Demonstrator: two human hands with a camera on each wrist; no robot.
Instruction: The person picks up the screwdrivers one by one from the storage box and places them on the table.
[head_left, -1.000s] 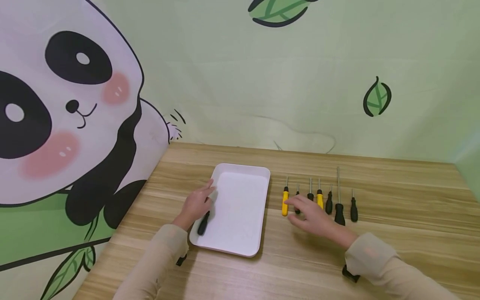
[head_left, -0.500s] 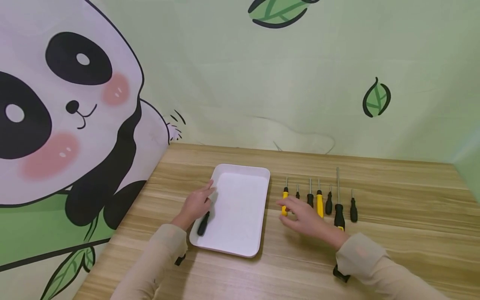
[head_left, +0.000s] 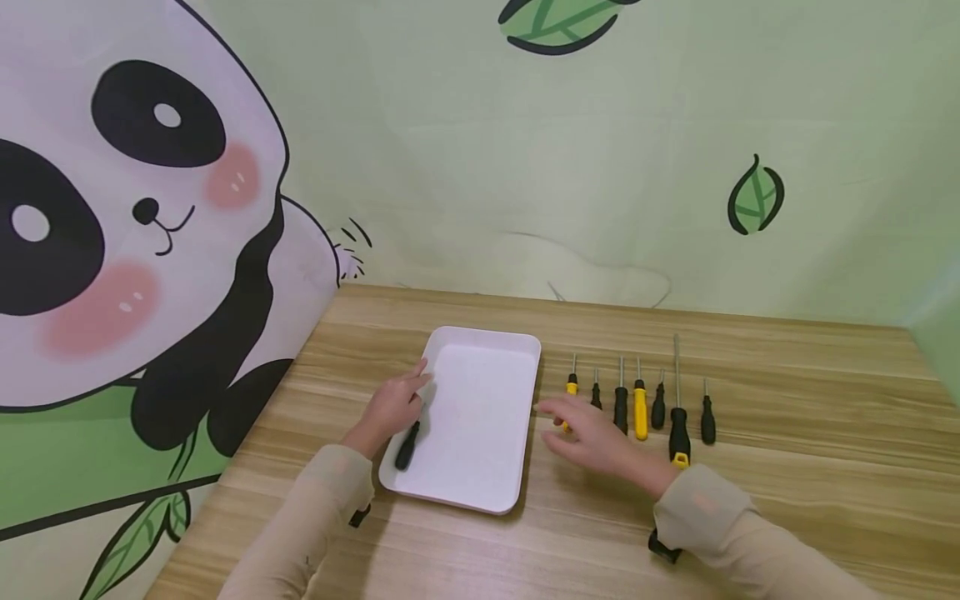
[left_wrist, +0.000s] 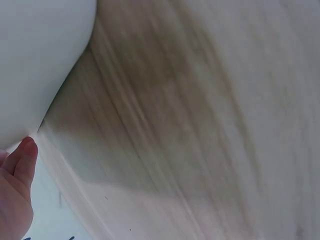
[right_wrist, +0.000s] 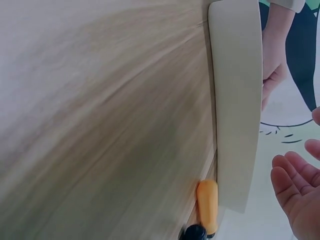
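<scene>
My left hand (head_left: pixel 392 412) grips the left rim of a shallow white tray (head_left: pixel 480 400), its fingertips at the edge in the head and left wrist views. A black-handled screwdriver (head_left: pixel 407 450) lies in the tray, along the left wall, partly under that hand. My right hand (head_left: pixel 600 437), fingers spread loosely with nothing in them, hovers between the tray's right side and a row of screwdrivers. It partly covers the leftmost one, a yellow-handled screwdriver (head_left: pixel 572 388). In the right wrist view the palm side of my right hand (right_wrist: pixel 302 192) shows beyond the tray wall (right_wrist: pixel 235 100).
Right of the tray lie more screwdrivers on the wood-grain table (head_left: pixel 810 467): a second yellow one (head_left: pixel 640 412), a long black one (head_left: pixel 678 429), and a short black one (head_left: pixel 708 421) at the far right. A wall with a painted panda (head_left: pixel 247 242) stands behind.
My right hand has moved left from over the screwdrivers toward the tray, uncovering more of the handles in the row. The left hand, the tray and the screwdriver inside it have stayed in place.
</scene>
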